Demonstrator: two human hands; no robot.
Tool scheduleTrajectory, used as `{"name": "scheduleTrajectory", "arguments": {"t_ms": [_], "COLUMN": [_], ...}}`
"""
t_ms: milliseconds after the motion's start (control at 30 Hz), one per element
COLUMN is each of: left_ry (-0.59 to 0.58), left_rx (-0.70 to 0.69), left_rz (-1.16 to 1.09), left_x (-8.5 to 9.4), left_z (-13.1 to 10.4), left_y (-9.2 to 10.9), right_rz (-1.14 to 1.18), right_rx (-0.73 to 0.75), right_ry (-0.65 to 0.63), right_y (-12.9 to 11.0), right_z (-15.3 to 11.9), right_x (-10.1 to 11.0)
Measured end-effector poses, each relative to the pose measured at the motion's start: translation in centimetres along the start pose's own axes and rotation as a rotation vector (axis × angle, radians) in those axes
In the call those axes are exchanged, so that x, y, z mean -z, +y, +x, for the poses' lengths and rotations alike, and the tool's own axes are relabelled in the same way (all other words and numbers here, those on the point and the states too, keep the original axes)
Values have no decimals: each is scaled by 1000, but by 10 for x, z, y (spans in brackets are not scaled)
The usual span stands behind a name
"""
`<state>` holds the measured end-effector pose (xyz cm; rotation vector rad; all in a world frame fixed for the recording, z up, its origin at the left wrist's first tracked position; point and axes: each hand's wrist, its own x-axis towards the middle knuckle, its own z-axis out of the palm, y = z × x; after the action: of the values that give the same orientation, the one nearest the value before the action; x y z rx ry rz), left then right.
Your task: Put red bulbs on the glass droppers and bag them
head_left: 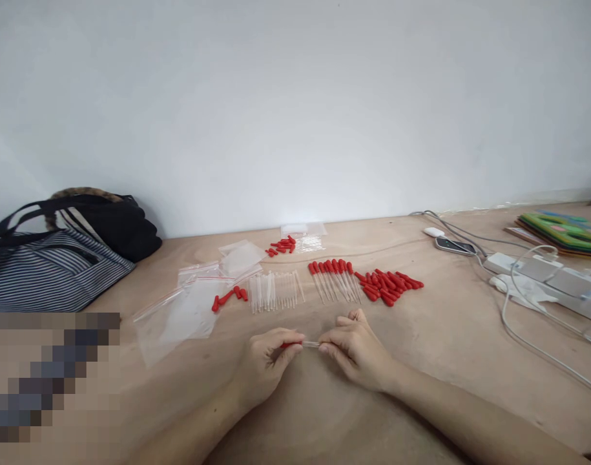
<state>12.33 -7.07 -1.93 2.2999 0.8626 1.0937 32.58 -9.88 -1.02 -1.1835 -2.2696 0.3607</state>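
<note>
Plastic zip bags [179, 323], clear, lying flat on the left of the tabletop [421, 336], at least three and overlapping; can't tell about contents. One more clear packet [315, 228] at the back, right by some small clear pieces [309, 243], too shiny to say inside or beside. Striped bag [57, 271] off to the far left, insides hidden.

Rough count: four or so loose red bulbs [215, 303] at the edge of the zip bags, ten-ish more by the back packet, about fifteen thin clear tubes [276, 292] in a row, about nine red-topped droppers [334, 278] next to that row, twenty-plus bulbs in a pile [392, 284] right of those.

As for the hands: one red bulb [285, 345] in the left hand [266, 361], fingers [288, 336] clamped on it. One clear tube [311, 344] between both hands, pinched in the right hand [360, 352], in front of the rows. Can't tell if joined to the bulb, fingertips in the way.
</note>
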Motion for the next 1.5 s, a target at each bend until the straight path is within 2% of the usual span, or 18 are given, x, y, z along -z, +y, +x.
{"name": "scheduleTrajectory", "arguments": {"t_ms": [200,300,400,467,567,700,833,967,1100,1267,1400,1500], "left_ry": [-72,-3,200,253,246,193,86,27,31,24,18,38], "left_rx": [173,207,271,330,450,586,692,736,749,781,828,787], "left_rz": [37,198,398,510,698,841,861,881,904,899,890,946], "left_x": [10,26,48,62,82,99,103,101,101,102,104,107], "left_z": [1,7,13,16,16,13,12,12,11,12,14,14], "left_y": [-4,-11,-28,-43,-61,-72,-73,-72,-75,-78,-74,-67], "right_rz": [-106,-180,-266,-344,-453,-471,-471,-475,-460,-430,-420,-418], "right_rx": [-50,-155,-390,-515,-640,-681,-690,-680,-638,-626,-661,-673], "right_ry": [-24,45,133,120,102,103,100,107,110,44,15,-11], "right_y": [-1,3,10,15,20,23,27,27,20,12,12,12], "right_z": [0,7,29,49,80,106,114,110,106,109,113,115], "right_x": [2,1,3,2,-3,-17,-26,-24,-21,-25,-27,-27]}}
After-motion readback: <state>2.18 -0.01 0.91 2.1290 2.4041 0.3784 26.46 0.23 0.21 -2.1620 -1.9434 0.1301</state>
